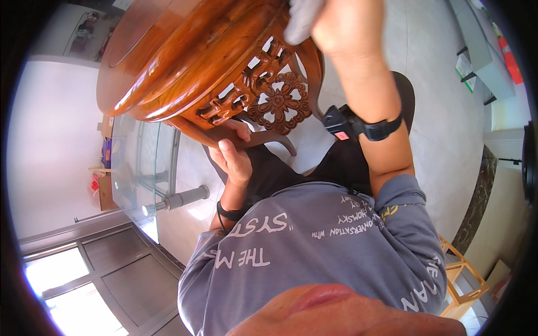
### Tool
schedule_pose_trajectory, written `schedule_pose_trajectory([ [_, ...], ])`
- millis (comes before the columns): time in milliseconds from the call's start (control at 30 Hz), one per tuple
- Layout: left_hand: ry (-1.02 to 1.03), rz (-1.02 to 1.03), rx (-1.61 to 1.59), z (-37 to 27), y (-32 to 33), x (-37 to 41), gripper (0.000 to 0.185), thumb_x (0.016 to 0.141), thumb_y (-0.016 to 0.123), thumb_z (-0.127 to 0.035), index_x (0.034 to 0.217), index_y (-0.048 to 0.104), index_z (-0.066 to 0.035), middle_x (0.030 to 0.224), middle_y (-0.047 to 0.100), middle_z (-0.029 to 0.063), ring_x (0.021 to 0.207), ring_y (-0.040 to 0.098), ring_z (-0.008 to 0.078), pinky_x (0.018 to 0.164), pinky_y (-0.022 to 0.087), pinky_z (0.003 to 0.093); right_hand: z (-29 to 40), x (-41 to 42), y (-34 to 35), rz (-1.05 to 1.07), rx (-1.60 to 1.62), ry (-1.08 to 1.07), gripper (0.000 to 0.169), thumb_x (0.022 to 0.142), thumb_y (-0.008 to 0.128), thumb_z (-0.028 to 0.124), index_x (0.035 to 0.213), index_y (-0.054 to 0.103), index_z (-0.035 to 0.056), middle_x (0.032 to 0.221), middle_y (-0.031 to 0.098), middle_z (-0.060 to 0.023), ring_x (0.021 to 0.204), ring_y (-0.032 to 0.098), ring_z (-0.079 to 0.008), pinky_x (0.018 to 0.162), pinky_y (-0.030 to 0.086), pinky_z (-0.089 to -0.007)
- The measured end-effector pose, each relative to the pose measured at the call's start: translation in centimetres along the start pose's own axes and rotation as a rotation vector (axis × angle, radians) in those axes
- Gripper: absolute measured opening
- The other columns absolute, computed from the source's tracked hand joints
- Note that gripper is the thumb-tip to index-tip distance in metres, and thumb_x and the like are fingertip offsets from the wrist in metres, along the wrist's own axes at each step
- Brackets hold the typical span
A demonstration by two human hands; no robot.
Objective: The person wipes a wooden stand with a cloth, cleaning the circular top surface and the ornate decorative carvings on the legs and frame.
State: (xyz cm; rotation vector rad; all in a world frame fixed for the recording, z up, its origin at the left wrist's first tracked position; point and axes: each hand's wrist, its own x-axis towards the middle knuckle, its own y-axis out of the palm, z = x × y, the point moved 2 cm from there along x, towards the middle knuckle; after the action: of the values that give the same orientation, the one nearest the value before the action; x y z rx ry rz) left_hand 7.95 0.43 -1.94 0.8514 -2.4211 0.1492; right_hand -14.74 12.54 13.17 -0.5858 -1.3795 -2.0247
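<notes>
A polished round wooden stool or small table (185, 71) is tilted before me, its glossy rim toward the upper left. Carved openwork (235, 96) runs below the rim, and a carved flower-shaped rosette (279, 101) sits among the curved legs. My left hand (233, 161) grips one curved wooden leg (210, 136), thumb on the near side and fingers behind. At the top, my right hand (346, 25) is blurred and partly cut off by the picture's edge. It holds a grey cloth (301, 23) against or close to the carved side; contact is unclear.
A glass-topped table (157, 138) with a metal leg (187, 199) stands at my left. Boxes (106, 193) are beyond it, by the wall. A light wooden frame (466, 290) stands behind my right side. Grey furniture (483, 54) is at the upper right, above pale floor tiles (437, 159).
</notes>
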Motion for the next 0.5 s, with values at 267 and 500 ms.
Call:
schedule_pose_trajectory([
  [267, 0.039, -0.017, -0.001, 0.7, 0.5, 0.2, 0.055, 0.101, 0.044, -0.054, 0.099, 0.047, 0.000, 0.071, 0.050, 0.0104, 0.064, 0.047, 0.0188, 0.061, 0.041, 0.0316, -2.7, -7.7, -3.1, -0.045, -1.195, -0.358, 0.045, 0.102, 0.054, 0.030, 0.137, 0.055, 0.0030, 0.119, 0.063, -0.0119, 0.103, 0.057, -0.0267, 0.094, 0.042, -0.0354],
  [500, 0.084, -0.027, 0.080, 0.7, -0.1, 0.0, 0.054, 0.103, 0.040, -0.052, 0.101, 0.047, 0.001, 0.073, 0.053, 0.0114, 0.064, 0.049, 0.0189, 0.061, 0.043, 0.0315, -4.2, -12.1, -8.6, -0.389, -0.411, 0.287, 0.038, 0.106, 0.047, 0.025, 0.122, 0.061, -0.0071, 0.111, 0.067, -0.0088, 0.097, 0.060, -0.0136, 0.089, 0.047, -0.0294],
])
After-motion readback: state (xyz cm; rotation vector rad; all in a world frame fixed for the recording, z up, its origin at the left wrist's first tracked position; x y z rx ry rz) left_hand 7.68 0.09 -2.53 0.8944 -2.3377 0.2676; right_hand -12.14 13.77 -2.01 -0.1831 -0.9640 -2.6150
